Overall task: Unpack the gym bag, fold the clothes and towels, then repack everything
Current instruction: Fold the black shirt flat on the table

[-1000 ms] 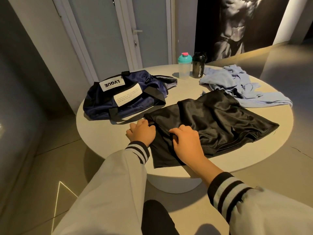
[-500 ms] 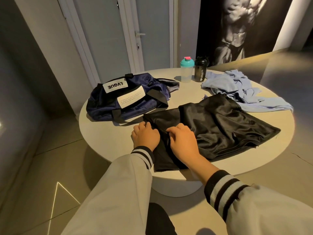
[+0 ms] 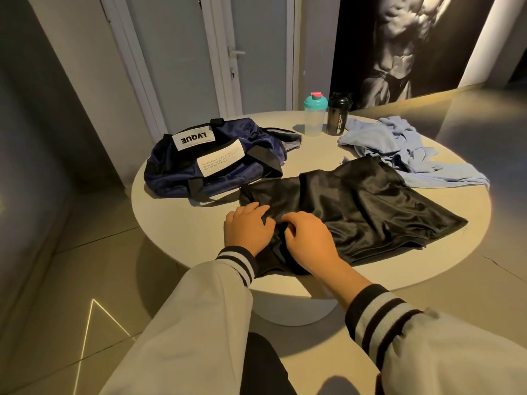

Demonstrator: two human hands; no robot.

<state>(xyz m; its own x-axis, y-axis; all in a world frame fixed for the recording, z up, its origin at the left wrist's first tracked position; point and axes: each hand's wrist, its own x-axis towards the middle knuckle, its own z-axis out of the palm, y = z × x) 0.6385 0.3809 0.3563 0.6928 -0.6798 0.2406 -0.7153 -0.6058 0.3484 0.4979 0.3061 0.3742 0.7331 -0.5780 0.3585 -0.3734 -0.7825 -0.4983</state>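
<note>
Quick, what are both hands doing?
Left hand: open, pressing the shiny black satin garment.
Right hand: fingers curled, gripping that garment.

Reaches forward and down with both arms, in pale sleeves with black-and-white striped cuffs. Holds left hand (image 3: pixel 247 232) palm down, fingers nearly straight, close together, pointing forward and slightly right. Sets right hand (image 3: pixel 310 241) palm down just beside it, forearm bare ahead of the pushed-back cuff. Bends right fingers (image 3: pixel 295 220) downward at the knuckles; cannot tell whether pinching.
</note>
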